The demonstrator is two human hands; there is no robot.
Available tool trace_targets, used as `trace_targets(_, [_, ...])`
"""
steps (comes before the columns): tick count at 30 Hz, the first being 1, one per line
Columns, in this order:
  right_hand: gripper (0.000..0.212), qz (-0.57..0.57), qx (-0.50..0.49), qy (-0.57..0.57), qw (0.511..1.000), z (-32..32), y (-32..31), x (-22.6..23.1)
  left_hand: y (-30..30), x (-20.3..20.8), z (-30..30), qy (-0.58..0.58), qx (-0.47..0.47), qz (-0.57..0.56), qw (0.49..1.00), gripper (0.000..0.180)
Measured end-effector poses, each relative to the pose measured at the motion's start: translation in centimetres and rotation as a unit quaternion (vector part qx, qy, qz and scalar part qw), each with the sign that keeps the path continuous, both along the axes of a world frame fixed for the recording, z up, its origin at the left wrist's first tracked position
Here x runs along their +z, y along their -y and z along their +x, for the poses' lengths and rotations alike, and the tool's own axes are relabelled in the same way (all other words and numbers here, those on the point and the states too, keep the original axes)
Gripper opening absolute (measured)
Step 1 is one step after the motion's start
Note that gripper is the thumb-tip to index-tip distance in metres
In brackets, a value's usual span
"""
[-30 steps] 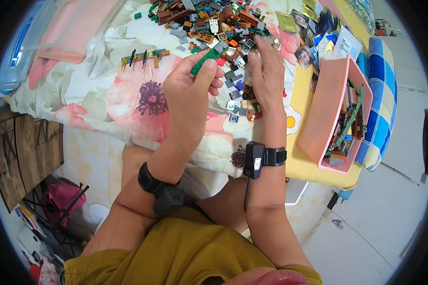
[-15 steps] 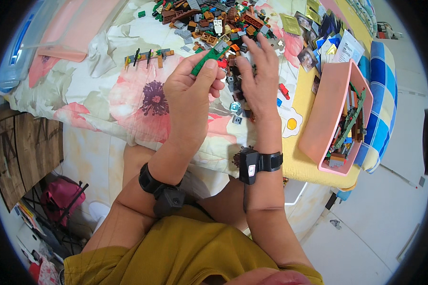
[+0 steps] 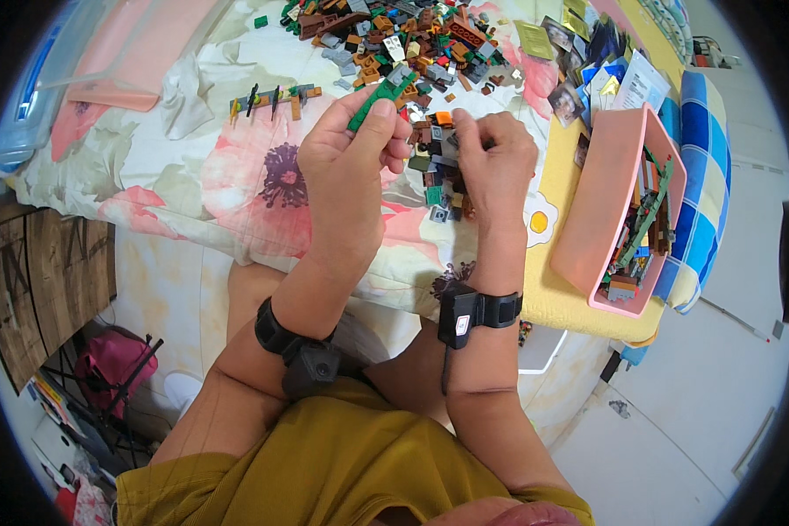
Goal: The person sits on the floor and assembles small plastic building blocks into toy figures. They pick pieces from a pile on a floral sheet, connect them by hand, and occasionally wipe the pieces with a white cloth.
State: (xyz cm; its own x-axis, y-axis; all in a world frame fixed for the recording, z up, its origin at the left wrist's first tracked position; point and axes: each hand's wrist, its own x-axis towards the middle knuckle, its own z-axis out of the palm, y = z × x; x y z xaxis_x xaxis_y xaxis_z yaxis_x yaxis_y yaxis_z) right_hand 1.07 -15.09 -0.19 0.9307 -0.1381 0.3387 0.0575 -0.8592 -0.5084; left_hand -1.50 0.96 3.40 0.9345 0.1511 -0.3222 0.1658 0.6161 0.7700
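Observation:
Held up between the thumb and fingers of my left hand is a long green toy brick strip, tilted up to the right. My right hand rests at the right side of a trail of small bricks, its fingers curled inward. Whatever those fingers hold, if anything, is hidden. Beyond both hands spreads a heap of loose toy bricks, mostly brown, grey, black and green. An orange brick lies just left of my right thumb.
On the flowered cloth to the left sits a small brick assembly. A pink bin with built pieces stands at the right, beside a blue checked cushion. Packets and cards lie at the far right. Clear plastic boxes stand far left.
My right hand has drawn back toward me and slightly right, its spread fingers now curled. Bricks in the trail have shifted. My left hand has hardly moved and still holds the green strip.

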Motion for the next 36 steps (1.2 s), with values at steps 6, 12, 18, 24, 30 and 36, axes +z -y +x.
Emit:
trace_targets(6, [0.010, 0.064, 0.034, 0.093, 0.993, 1.2, 0.0, -0.8, -0.1, -0.2, 0.0, -0.016, 0.002, -0.030, 0.999, 0.022])
trace_targets(12, [0.026, 0.012, 0.123, 0.077, 0.989, 1.5, -2.4, -2.1, -0.1, -0.8, 0.0, -0.005, -0.005, -0.081, 0.997, 0.024])
trace_targets(18, [0.020, -0.042, 0.079, 0.013, 0.996, 1.2, -3.8, -1.1, -0.2, -0.7, -0.2, -0.012, -0.017, -0.095, 0.995, 0.023])
trace_targets(24, [0.009, 0.007, 0.030, -0.079, 0.996, 0.2, -2.3, 0.6, -0.6, -0.7, -0.1, -0.024, -0.001, -0.090, 0.996, 0.019])
trace_targets(30, [0.016, 0.149, 0.091, 0.117, 0.978, -4.9, -2.8, 11.5, -0.5, -0.7, -0.3, -0.032, -0.020, -0.086, 0.996, 0.020])
trace_targets(36, [0.023, 0.478, 0.459, 0.049, 0.748, -10.1, -0.6, 16.1, 0.0, -1.0, -0.5, -0.039, -0.010, -0.079, 0.996, 0.021])
